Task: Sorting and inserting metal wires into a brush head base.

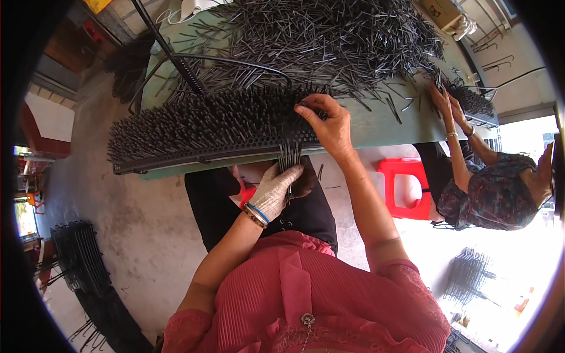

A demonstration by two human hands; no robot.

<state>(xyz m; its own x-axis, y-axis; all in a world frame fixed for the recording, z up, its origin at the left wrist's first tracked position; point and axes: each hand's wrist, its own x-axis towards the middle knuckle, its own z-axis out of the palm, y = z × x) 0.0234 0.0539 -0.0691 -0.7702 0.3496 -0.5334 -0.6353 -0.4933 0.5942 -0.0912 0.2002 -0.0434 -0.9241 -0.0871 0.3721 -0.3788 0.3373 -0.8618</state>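
Observation:
My left hand (pixel 275 191), in a pale glove, is closed around a bundle of thin dark rods (pixel 289 154) that stick up over the thumb. It is just below the front edge of a long black perforated rack (pixel 301 135). Dense rows of upright dark rods (pixel 194 123) fill most of that rack, while bare holes show toward its right end. My bare right hand (pixel 331 126) is over this right end, thumb and fingers pinched together. Whatever lies between those fingertips is too small to make out.
Behind the rack, a big heap of loose dark rods (pixel 329 35) covers the green table (pixel 376 126). A bent black metal frame (pixel 235 59) rises from the rack's far side. At right, a co-worker (pixel 488 188) handles a similar rack (pixel 474 103) near a red stool (pixel 406 185).

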